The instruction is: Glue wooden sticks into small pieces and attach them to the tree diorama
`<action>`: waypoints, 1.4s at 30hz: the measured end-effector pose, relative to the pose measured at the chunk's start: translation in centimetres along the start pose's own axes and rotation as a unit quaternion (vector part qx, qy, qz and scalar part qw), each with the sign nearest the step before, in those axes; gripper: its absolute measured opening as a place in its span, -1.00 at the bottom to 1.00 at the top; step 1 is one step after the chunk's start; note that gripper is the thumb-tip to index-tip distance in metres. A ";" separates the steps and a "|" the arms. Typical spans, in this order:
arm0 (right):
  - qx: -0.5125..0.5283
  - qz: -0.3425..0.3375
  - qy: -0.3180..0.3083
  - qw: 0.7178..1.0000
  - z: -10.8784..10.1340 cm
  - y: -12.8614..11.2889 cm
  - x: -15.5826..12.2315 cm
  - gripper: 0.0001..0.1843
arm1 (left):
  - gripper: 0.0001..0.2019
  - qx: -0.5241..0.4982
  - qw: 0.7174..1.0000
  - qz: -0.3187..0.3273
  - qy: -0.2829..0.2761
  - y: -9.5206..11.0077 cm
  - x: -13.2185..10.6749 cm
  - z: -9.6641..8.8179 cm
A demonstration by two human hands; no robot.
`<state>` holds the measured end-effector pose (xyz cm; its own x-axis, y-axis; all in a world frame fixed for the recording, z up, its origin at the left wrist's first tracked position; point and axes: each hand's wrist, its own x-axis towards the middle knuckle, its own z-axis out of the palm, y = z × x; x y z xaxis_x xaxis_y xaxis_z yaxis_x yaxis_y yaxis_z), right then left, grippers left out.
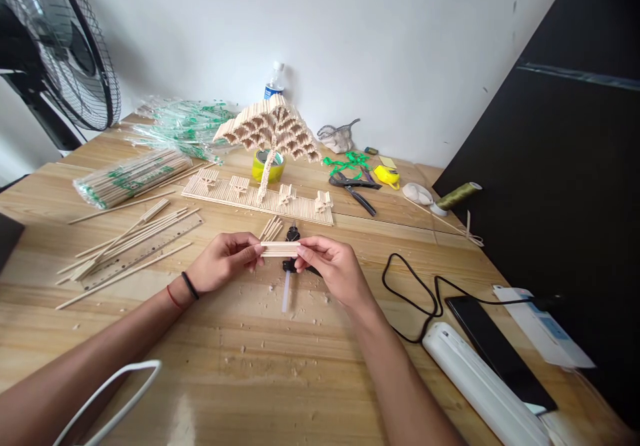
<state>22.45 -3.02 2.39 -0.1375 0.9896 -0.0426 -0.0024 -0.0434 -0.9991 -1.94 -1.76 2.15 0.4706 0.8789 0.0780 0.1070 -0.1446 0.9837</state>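
Between my two hands is a small flat strip of short wooden sticks (280, 249) lying side by side. My left hand (231, 257) pinches its left end, and my right hand (330, 263) pinches the right end. Under the strip a black glue gun (292, 234) lies on the table, a clear glue stick (285, 293) poking out toward me. Just behind my left fingers rest several short cut sticks (271, 228). Farther back stands a stick-built model (273, 129) with an umbrella-like roof on a post, its long base (250, 199) carrying small stools.
Long sticks (135, 239) and a clear ruler (150, 249) lie left, near a bagged stick bundle (133, 176). Pliers (357, 193), a yellow tape measure (387, 177) and green scraps are at the back right. A black cable (400, 263), phone (500, 353) and white device (480, 379) lie right.
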 end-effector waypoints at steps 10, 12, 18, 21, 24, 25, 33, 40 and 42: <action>-0.018 0.005 -0.014 1.000 0.2 -0.2 0.0 -0.50 | -0.71 -0.071 0.997 0.017 0.026 -0.7 0.2 0.1; -0.013 0.007 -0.013 1.000 0.2 -0.2 0.0 -0.50 | -0.71 -0.072 0.997 0.013 0.024 -0.7 0.2 0.0; -0.014 0.001 -0.010 1.000 0.1 -0.1 -0.1 -0.51 | -0.68 -0.082 0.996 0.001 0.025 -0.6 0.3 0.0; -0.024 -0.007 -0.002 1.000 0.0 -0.1 -0.1 -0.52 | -0.66 -0.086 0.996 -0.005 0.028 -0.6 0.3 0.2; -0.044 -0.022 0.007 0.999 0.0 0.0 -0.1 -0.54 | -0.64 -0.085 0.996 -0.008 0.036 -0.6 0.4 0.2; -0.050 -0.028 0.011 0.998 0.0 0.1 -0.1 -0.55 | -0.64 -0.084 0.996 -0.008 0.039 -0.6 0.4 0.2; -0.084 -0.082 0.015 0.993 0.3 0.2 -0.2 -0.67 | -0.65 -0.075 0.996 0.007 0.038 -0.5 0.2 0.2; -0.121 -0.122 0.004 0.985 0.4 0.2 -0.4 -0.74 | -0.63 -0.087 0.996 0.017 0.029 -0.4 0.1 0.3; -0.124 -0.125 0.005 0.984 0.4 0.2 -0.5 -0.74 | -0.63 -0.088 0.996 0.020 0.028 -0.3 0.1 0.3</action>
<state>22.08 -3.57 2.24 -0.1530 0.9666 0.2054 0.2073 0.2346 -0.9497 -1.65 -1.80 1.83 0.4219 0.8984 0.1217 -0.0673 -0.1028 0.9924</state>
